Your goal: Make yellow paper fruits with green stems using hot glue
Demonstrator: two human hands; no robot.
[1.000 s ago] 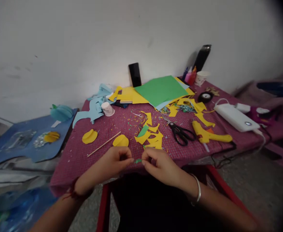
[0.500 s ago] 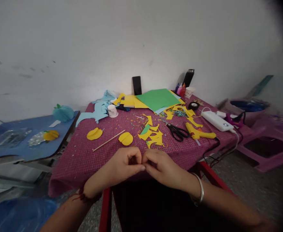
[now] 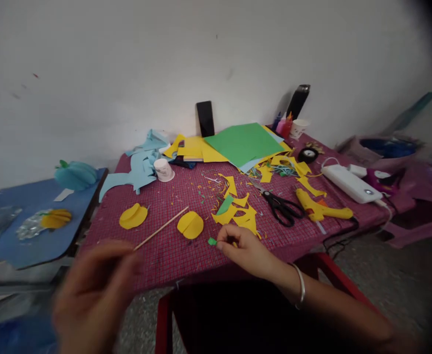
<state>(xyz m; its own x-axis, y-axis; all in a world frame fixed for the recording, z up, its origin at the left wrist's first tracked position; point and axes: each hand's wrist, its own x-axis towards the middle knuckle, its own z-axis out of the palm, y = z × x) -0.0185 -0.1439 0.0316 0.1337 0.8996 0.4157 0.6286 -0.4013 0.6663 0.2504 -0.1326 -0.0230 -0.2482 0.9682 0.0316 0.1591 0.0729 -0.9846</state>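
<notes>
At left, blue ball [image 3: 76,176] and yellow ball [image 3: 55,219] look already assembled; left hand [image 3: 96,295] is blurred, grip can't be told. Yellow discs [image 3: 190,225] are cut, folded, unjoined; right and nearer, green bit [image 3: 212,241] is pinched by right hand [image 3: 248,251], not yet attached.

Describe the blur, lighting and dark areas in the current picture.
Head view: the left hand is heavily blurred, while the right hand is much clearer; head view: the light looks dim, with a soft shadow on the wall left of the black flask; head view: the upper right corner falls into black.
</notes>
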